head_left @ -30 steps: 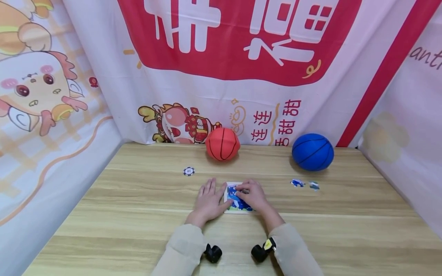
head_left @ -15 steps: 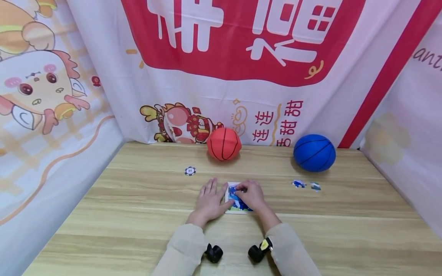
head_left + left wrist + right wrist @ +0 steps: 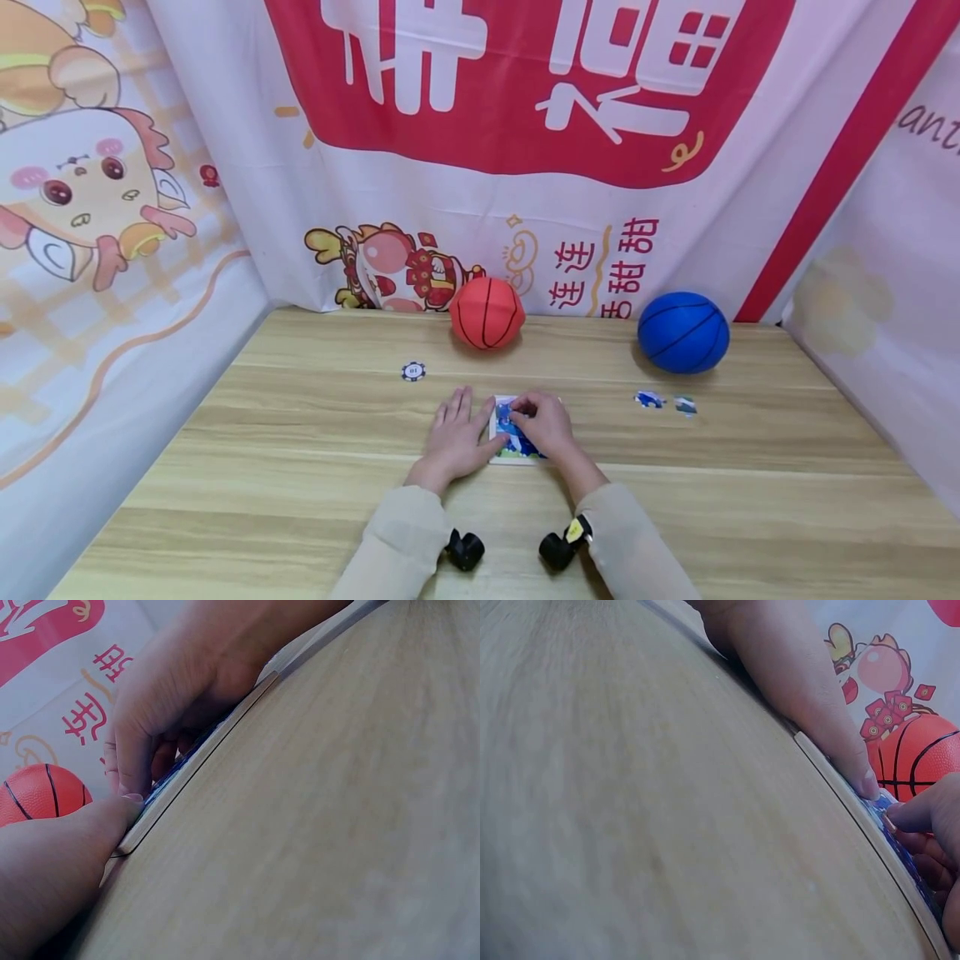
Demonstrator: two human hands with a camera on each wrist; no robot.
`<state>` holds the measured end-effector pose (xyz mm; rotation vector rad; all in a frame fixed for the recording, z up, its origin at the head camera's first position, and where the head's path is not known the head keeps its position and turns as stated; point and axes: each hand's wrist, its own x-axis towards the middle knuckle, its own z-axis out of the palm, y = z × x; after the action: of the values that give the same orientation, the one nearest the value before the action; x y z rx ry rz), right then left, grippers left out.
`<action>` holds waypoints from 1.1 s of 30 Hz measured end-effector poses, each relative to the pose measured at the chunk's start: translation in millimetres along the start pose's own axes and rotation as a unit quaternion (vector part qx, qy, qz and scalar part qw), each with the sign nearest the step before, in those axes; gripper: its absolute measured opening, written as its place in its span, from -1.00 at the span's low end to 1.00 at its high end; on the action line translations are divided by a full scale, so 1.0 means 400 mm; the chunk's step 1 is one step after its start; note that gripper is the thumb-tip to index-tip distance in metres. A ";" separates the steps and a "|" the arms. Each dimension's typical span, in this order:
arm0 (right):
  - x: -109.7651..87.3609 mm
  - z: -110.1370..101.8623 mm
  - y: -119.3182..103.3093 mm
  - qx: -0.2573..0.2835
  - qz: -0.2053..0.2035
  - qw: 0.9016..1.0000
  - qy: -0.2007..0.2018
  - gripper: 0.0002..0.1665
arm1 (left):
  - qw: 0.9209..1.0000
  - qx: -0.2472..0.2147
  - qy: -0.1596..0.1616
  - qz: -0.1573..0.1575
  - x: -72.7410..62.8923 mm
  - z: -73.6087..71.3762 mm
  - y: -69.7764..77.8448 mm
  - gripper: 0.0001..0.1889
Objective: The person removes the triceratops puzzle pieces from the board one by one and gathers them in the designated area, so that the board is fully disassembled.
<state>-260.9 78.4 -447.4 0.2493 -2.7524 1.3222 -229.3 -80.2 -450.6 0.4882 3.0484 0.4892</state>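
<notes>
A small jigsaw puzzle (image 3: 517,447) with a blue picture and a pale raised border lies flat on the table, partly covered by both hands. My left hand (image 3: 455,439) rests along its left side, fingers straight, with the thumb reaching over the border onto the picture. From the right, my right hand (image 3: 549,425) bends over the upper part of the puzzle. Its thumb and fingertips pinch a puzzle piece (image 3: 889,822), whose edge shows in the right wrist view low against the picture. Two loose pieces lie to the right, one mostly blue (image 3: 648,400), the other greenish (image 3: 686,406).
A red ball (image 3: 487,314) and a blue ball (image 3: 683,333) sit at the back of the wooden table (image 3: 300,467). Left of the red ball lies a round chip (image 3: 413,372) marked 01. Printed cloth (image 3: 420,158) hangs behind and at both sides.
The right hand stays over the puzzle, its wrist and forearm shifting slightly left. The left hand keeps its place on the border. The whole head view has shifted a little.
</notes>
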 end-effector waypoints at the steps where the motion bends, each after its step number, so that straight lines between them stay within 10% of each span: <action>1: -0.001 0.000 -0.001 0.002 0.000 1.000 0.001 -0.94 | 1.000 0.001 0.000 0.000 0.000 0.000 0.000 -0.29; 11: -0.002 -0.001 0.005 0.019 -0.012 1.000 -0.001 -0.62 | 1.000 0.006 -0.003 -0.002 0.004 0.005 -0.003 -0.29; 33: 0.003 -0.023 0.015 0.065 -0.010 0.998 -0.005 -0.67 | 1.000 0.002 0.004 0.004 0.000 0.001 -0.004 -0.28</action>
<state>-263.1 89.0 -446.1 0.2913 -2.6691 1.5003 -229.8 -81.7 -451.4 0.4996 3.0559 0.4877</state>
